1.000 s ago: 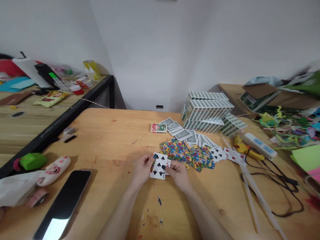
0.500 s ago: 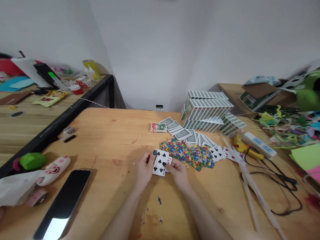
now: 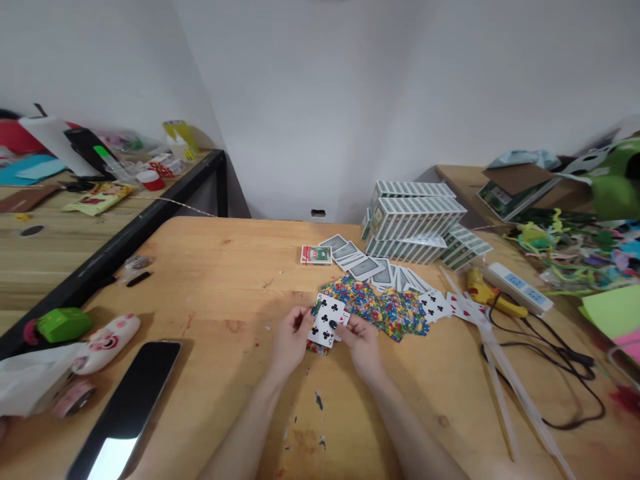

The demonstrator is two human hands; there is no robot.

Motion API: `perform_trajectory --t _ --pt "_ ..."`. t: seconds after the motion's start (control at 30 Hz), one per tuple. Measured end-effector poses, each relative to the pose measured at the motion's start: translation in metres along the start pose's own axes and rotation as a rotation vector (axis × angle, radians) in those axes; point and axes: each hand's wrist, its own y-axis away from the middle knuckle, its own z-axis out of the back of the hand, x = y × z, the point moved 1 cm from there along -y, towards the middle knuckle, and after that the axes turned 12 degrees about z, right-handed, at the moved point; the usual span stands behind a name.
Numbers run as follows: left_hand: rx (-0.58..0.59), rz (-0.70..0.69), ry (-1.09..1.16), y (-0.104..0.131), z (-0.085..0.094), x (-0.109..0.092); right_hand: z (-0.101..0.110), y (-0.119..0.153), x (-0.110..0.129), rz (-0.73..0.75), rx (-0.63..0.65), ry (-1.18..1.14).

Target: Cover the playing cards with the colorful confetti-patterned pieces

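Note:
My left hand (image 3: 294,335) is closed, its thumb on the left edge of a small bunch of playing cards. My right hand (image 3: 361,341) pinches the five of clubs (image 3: 326,320), thumb on its face, with a red-marked J card (image 3: 346,318) partly showing behind it. Below the five, a strip of colourful patterned card (image 3: 318,348) peeks out near my left fingers; most of it is hidden. Just beyond my hands lie spread cards with a bright multicoloured pattern (image 3: 353,297). Farther back runs a row of grey-backed cards (image 3: 366,268).
A red and green card box (image 3: 316,255) lies behind the cards. Striped boxes (image 3: 417,217) are stacked at the back right. On the right are a yellow glue gun (image 3: 495,297), a power strip (image 3: 520,288) and clear sticks (image 3: 505,367). A phone (image 3: 127,403) lies at left.
The five of clubs and the J card have shifted up and right with my right hand, and the five is now tilted. A colourful patterned strip has come into view beneath it.

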Motion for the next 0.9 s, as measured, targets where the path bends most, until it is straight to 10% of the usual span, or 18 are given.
perform_trajectory --t 0.43,0.9 --pt "-0.006 -0.156 -0.424 0.004 -0.001 0.001 0.005 0.000 0.000 -0.032 -0.073 -0.116" --pt "0.178 0.040 -0.064 0.011 -0.006 0.000 0.006 0.000 0.003 -0.119 -0.025 -0.189"
